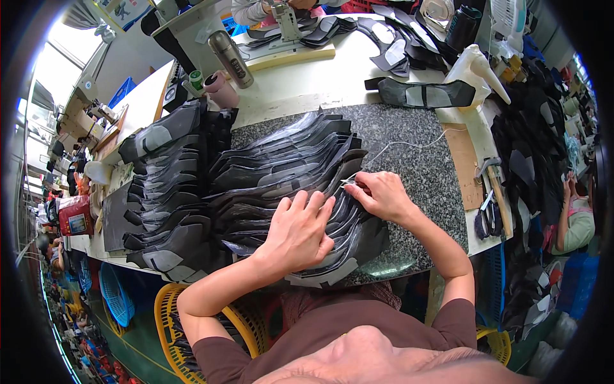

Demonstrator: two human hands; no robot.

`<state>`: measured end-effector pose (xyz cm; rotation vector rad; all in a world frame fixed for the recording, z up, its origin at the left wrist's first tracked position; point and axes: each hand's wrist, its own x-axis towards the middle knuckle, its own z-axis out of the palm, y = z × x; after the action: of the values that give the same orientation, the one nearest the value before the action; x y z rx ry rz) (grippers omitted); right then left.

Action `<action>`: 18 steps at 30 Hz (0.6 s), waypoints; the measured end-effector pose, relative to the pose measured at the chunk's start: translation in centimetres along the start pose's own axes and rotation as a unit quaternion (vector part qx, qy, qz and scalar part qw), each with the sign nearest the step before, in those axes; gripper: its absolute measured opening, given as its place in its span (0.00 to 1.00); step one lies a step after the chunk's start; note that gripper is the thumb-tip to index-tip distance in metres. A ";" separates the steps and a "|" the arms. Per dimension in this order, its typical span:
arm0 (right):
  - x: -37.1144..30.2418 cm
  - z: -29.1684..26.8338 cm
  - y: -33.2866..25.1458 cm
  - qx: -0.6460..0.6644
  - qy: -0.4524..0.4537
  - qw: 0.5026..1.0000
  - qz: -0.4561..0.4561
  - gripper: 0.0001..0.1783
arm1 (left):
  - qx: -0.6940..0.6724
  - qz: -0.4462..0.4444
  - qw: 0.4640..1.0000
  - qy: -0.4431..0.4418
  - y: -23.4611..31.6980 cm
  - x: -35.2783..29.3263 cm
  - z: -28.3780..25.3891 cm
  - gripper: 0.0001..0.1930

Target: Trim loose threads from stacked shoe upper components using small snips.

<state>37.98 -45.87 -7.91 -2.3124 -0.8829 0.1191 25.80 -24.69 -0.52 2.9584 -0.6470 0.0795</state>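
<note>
A fanned row of black shaped pieces with grey patches (275, 168) lies overlapped across the granite slab in front of me. My left hand (295, 232) rests on the near part of this row, palm down with its fingers spread. At the row's right edge, my right hand (385, 197) has thumb and forefinger pinched on what looks like the end of a thin white cord (409, 145). A small white tip shows at the fingertips; its exact shape is too small to tell. From there the cord runs loosely over the granite slab (425, 214) toward its far right.
A second stack of black pieces (167, 192) stands at the left. Beyond the slab are a pink cup (221, 91), a steel flask (231, 59), a single black piece (425, 93) and a white spouted bottle (473, 73). A hammer (497, 192) lies right. Yellow basket (167, 326) below.
</note>
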 end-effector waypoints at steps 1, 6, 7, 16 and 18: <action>0.0 0.1 -0.1 0.012 0.006 1.000 -0.006 0.25 | 0.001 -0.001 1.000 -0.001 0.1 0.1 0.0 0.34; 0.7 0.9 -0.1 -0.009 0.025 1.000 -0.015 0.24 | -0.012 0.003 1.000 0.017 -0.3 -0.2 0.2 0.34; 0.6 0.9 0.0 -0.010 0.034 0.999 -0.022 0.24 | -0.012 0.004 1.000 0.017 -0.3 -0.1 0.1 0.34; 0.5 -2.6 6.5 0.269 0.031 0.961 0.052 0.08 | -0.027 -0.001 0.996 0.084 -0.4 -0.5 -1.3 0.25; 1.1 -3.4 7.1 0.138 0.072 0.988 0.017 0.09 | -0.032 0.006 0.993 0.114 -0.2 -1.2 -1.6 0.22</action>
<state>43.86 -51.00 -9.32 -2.0500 -0.7064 0.0822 24.72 -23.85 1.00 2.8258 -0.6216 0.3845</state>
